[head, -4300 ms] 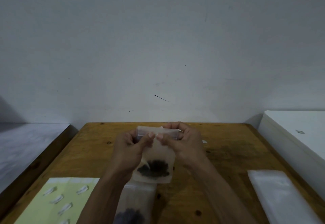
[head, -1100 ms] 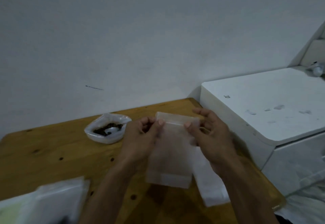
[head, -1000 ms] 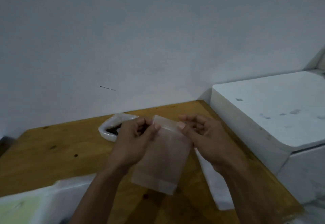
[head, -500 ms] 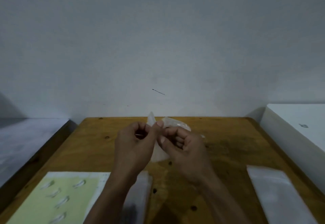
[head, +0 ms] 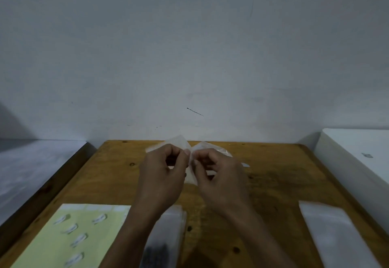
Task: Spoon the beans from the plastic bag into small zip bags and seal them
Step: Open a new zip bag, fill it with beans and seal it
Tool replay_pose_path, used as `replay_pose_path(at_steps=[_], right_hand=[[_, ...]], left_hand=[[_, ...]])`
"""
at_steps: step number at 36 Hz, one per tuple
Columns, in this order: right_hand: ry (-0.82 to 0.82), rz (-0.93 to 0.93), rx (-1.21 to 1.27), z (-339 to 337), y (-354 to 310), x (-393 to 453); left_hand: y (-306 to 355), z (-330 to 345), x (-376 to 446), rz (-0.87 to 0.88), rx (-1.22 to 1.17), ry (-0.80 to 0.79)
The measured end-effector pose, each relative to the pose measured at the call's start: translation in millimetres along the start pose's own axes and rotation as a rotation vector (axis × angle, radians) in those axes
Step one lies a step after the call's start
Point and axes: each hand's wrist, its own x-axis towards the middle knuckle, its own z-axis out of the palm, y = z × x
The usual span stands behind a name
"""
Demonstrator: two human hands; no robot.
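Held up over the far middle of the wooden table point(head: 273, 183): one small clear zip bag point(head: 179, 141), looking empty, pinched at its top by both hands, mouth corners poking up above the knuckles, lower part hanging between the palms. Left hand point(head: 163, 175) curled, thumb and forefinger nipping the bag's left side; right hand point(head: 219, 177) curled likewise, thumb and forefinger nipping the right side, thumbs almost touching. Just behind the right hand, on the table near the wall, a crumpled bit of clear plastic bag point(head: 223, 152), mostly hidden, contents impossible to make out. Beside it, a small pale object point(head: 245, 164) peeking past the right knuckles, too little showing to name. Nearer, under the left forearm, a filled zip bag point(head: 166, 242) lying flat, dark beans point(head: 157, 251) gathered at its near end. At the near left corner, a yellow-green sheet point(head: 63, 240) with small white stickers in rows. At the near right, a flat stack of clear bags point(head: 332, 236) lying lengthwise on the wood. Beyond the right edge of the table, a white box-shaped unit point(head: 357, 158); to the left, a grey surface point(head: 31, 162) lower down. Behind everything, a plain pale wall point(head: 189, 47) with a short dark scratch.
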Motion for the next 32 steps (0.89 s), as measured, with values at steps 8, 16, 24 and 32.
replay_pose_path(at_steps=[8, 16, 24, 32], right_hand=[[0.216, -0.04, -0.131, -5.9, 9.1, 3.2], [0.098, -0.064, -0.122, -9.9, 9.7, -0.1], [-0.111, -0.009, -0.295, -21.7, 6.4, 7.6], [-0.201, 0.152, 0.025, -23.1, 11.8, 9.8]], left_hand=[[11.3, 5.8, -2.2, 0.065, 0.211, 0.039], [16.8, 10.0, -3.8, 0.133, 0.425, -0.015], [16.1, 1.1, 0.3, 0.193, 0.491, -0.121], [0.4, -19.9, 2.9, 0.385, 0.524, -0.339]])
